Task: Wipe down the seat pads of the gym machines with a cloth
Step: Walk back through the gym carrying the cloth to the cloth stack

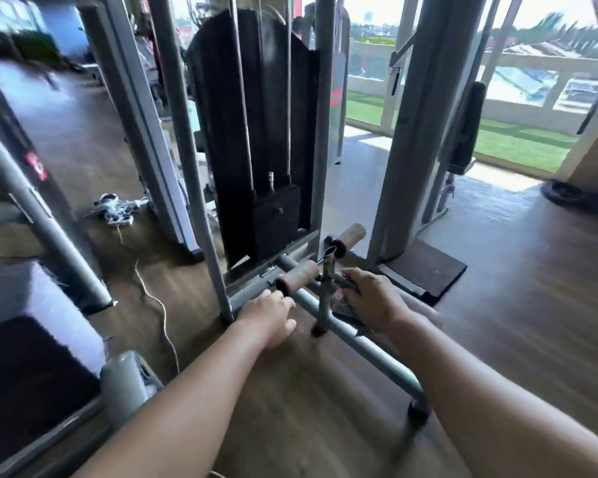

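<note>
Both my arms reach down to the low grey frame bar [366, 346] of a weight-stack machine. My right hand [370, 298] is closed over a dark grey cloth [342, 310] and presses it against the bar beside a short upright post [325, 298]. My left hand [273, 315] rests near the floor at the foot of the frame with fingers apart and nothing in it, just below a worn foam roller pad [299, 276]. A second roller pad [351, 236] sits behind the post. A black seat pad [21, 370] lies at the lower left.
The black weight stack [256, 132] stands between grey uprights straight ahead. A crumpled light rag [114, 208] and a thin cord [159, 305] lie on the wooden floor at left. A black back pad [468, 129] and a dark mat [425, 267] are at right, near bright windows.
</note>
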`<state>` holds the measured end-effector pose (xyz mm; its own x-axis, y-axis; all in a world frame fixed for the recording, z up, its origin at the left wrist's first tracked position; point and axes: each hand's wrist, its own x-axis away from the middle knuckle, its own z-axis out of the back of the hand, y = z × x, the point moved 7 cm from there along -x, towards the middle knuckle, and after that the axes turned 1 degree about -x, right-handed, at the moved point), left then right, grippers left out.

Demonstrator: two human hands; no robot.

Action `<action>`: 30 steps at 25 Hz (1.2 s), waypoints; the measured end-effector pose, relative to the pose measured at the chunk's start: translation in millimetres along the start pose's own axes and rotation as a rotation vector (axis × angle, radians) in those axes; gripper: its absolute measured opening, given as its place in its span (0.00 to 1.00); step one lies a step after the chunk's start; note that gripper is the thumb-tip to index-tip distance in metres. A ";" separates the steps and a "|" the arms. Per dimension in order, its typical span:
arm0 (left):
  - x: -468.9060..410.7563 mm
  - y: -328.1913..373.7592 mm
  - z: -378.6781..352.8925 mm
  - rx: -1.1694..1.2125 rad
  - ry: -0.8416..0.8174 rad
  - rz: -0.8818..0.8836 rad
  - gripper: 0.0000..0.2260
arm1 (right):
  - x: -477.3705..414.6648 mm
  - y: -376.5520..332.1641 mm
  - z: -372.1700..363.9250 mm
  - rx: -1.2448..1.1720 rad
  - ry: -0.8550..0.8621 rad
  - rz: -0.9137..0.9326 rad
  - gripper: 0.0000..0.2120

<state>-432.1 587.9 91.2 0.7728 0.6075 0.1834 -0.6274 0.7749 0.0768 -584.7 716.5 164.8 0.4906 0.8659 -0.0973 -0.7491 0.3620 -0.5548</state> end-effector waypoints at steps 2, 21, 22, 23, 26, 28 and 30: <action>-16.7 -32.8 4.5 0.037 0.012 0.095 0.22 | -46.3 -12.4 -15.2 0.007 -0.035 0.086 0.11; -41.5 -413.1 37.1 0.219 0.090 0.639 0.06 | -330.4 -306.1 -270.1 -0.087 -0.426 0.569 0.12; -49.3 -433.4 39.5 0.216 0.081 0.647 0.05 | -344.7 -318.9 -281.1 -0.081 -0.434 0.563 0.12; -56.3 -451.2 43.1 0.214 0.076 0.660 0.05 | -358.5 -331.7 -291.3 -0.080 -0.439 0.562 0.13; -81.7 -497.1 56.1 0.177 0.085 0.673 0.09 | -401.8 -365.8 -321.6 -0.087 -0.446 0.566 0.13; -97.6 -522.3 66.0 0.159 0.085 0.668 0.10 | -432.4 -385.7 -340.6 -0.101 -0.440 0.569 0.12; -116.6 -559.2 67.3 0.181 0.083 0.685 0.11 | -469.3 -409.0 -368.2 -0.096 -0.455 0.583 0.11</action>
<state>-177.8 72.0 92.9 0.1992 0.9644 0.1738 -0.9750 0.1772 0.1342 -344.7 35.0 133.2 -0.2226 0.9732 -0.0578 -0.7789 -0.2131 -0.5898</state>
